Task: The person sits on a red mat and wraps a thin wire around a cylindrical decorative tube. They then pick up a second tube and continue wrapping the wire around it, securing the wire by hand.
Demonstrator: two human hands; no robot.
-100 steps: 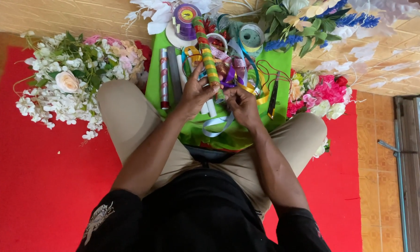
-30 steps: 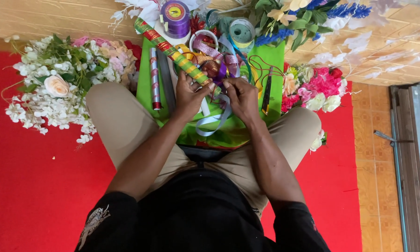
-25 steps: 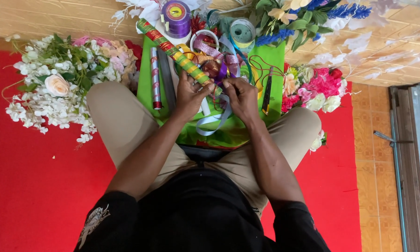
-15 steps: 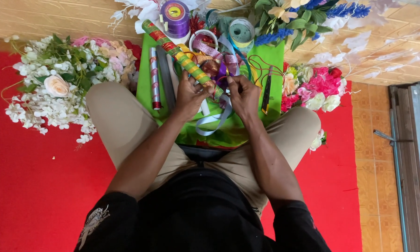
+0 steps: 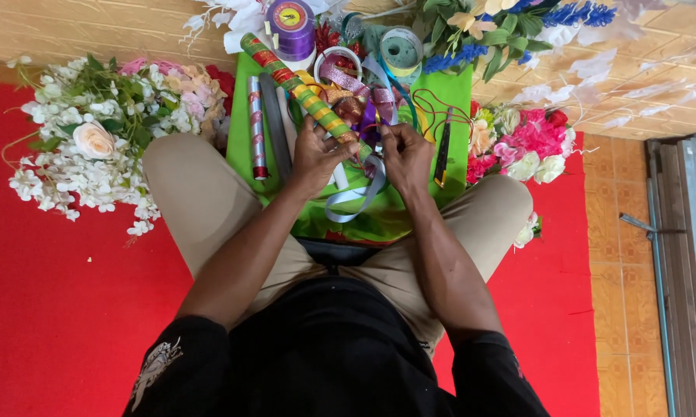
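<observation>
My left hand (image 5: 317, 154) grips the lower end of a long stick (image 5: 298, 89) wrapped in green, yellow and red ribbon, which slants up to the left. My right hand (image 5: 407, 157) pinches at that same end, close to a purple ribbon (image 5: 368, 120). A grey ribbon loop (image 5: 353, 199) hangs below both hands. All of this sits over a green sheet (image 5: 387, 216) spread between my knees.
Ribbon spools, one purple (image 5: 292, 23) and one teal (image 5: 401, 50), lie at the sheet's far end. A red foil roll (image 5: 256, 127) lies left. White flowers (image 5: 85, 158) are on the red mat left, pink flowers (image 5: 533, 139) right, tiled floor beyond.
The wrapped stick has swung from nearly upright to slanting up-left since the earliest frame. Both hands have stayed at its lower end with small finger shifts.
</observation>
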